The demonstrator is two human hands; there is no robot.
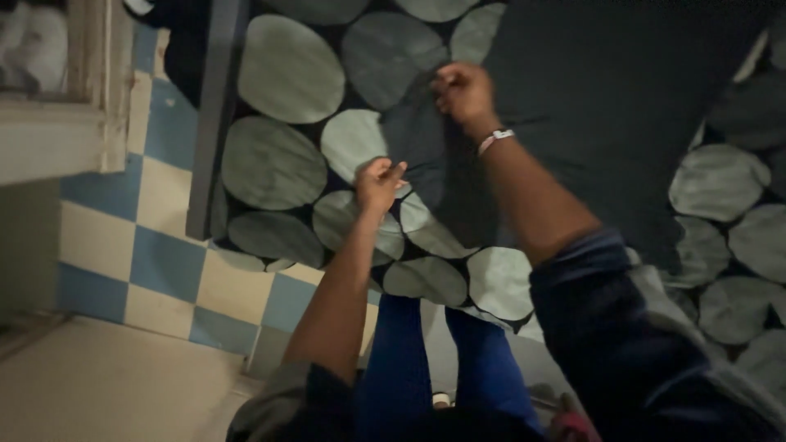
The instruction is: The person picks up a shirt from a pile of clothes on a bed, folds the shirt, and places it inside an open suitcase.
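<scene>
The dark cloth [606, 106] overlies the patterned sheet [286, 74]; bare checkered wall [155, 245] lies open beside it.

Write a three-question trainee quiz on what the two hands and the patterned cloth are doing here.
1. True or false: both hands grip the dark cloth.
2. Which hand is higher in the picture and wears a pale wristband?
A. left B. right
3. Fill in: the sheet underneath is printed with large pale ____ shapes.

Key:
1. True; the left hand pinches an edge too.
2. B
3. oval
</scene>
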